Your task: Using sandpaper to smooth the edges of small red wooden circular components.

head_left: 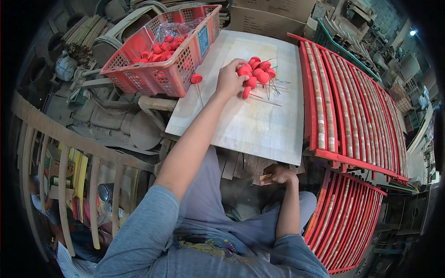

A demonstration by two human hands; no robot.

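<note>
A pile of red dome-shaped knobs [263, 77] on thin sticks lies on the pale board. My left hand [230, 79] reaches to the pile's left side, its fingers and thumb closed around a red knob [244, 71]. Lower right, over my lap and beyond the board's near edge, my right hand [283, 175] is closed on a small flat tan piece [265, 179]. Its exact kind is hard to make out. One single red knob on a stick [196, 78] stands apart, at the board's left edge beside the basket.
A red plastic basket [162, 76] with more red knobs stands at the upper left of the board [273, 134]. Red racks [352, 106] with rows of pale strips flank the right side. Cardboard boxes [269, 18] are behind; a wooden slatted rail [79, 134] is at left.
</note>
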